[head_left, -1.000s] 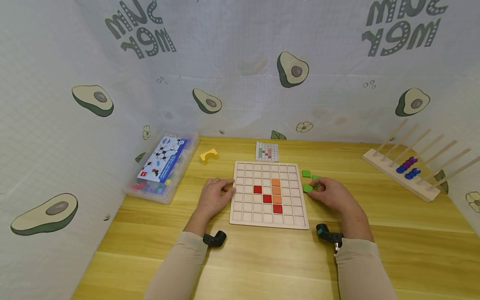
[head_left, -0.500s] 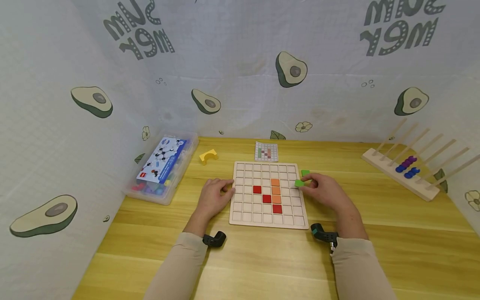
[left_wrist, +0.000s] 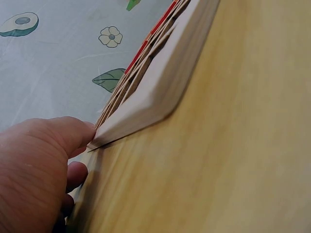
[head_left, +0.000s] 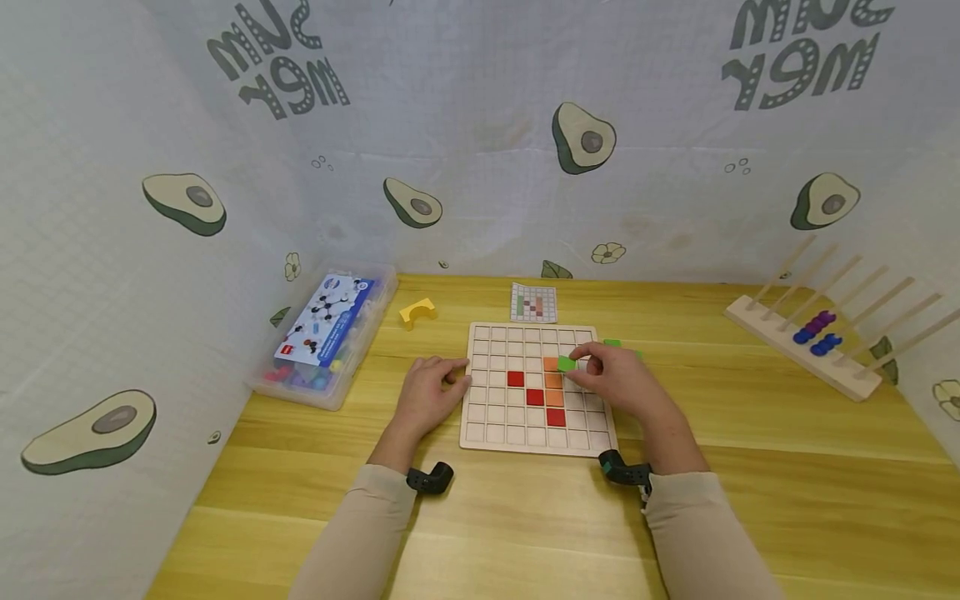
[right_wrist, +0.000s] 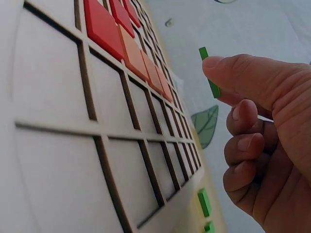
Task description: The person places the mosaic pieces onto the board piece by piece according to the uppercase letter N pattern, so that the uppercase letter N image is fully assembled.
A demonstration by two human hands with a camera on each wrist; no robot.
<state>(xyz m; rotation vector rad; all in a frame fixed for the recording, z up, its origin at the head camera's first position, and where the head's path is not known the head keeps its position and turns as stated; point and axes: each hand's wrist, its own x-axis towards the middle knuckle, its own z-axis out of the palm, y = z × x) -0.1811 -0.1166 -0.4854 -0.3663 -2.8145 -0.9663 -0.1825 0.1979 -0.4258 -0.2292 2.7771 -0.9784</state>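
Observation:
A square wooden grid board (head_left: 498, 433) lies on the table, with several red tiles (head_left: 535, 397) and orange tiles (head_left: 553, 381) set in its cells. My right hand (head_left: 622, 379) pinches a green square tile (head_left: 567, 364) between thumb and fingers, above the board beside the top orange tile. In the right wrist view this green tile (right_wrist: 210, 73) is held on edge, clear of the grid. My left hand (head_left: 431, 392) touches the board's left edge with its fingertips; in the left wrist view, a digit of the left hand (left_wrist: 39, 165) meets the board's side.
More green tiles (head_left: 612, 342) lie right of the board, partly hidden behind my right hand. A pattern card (head_left: 534, 303) lies behind the board. A yellow arch block (head_left: 417, 312) and a clear plastic box (head_left: 322, 329) stand left; a wooden peg rack (head_left: 802, 350) with beads stands right.
My right hand has picked up a green tile from the table right of the board and carried it left over the grid. The left hand has stayed at the board's edge.

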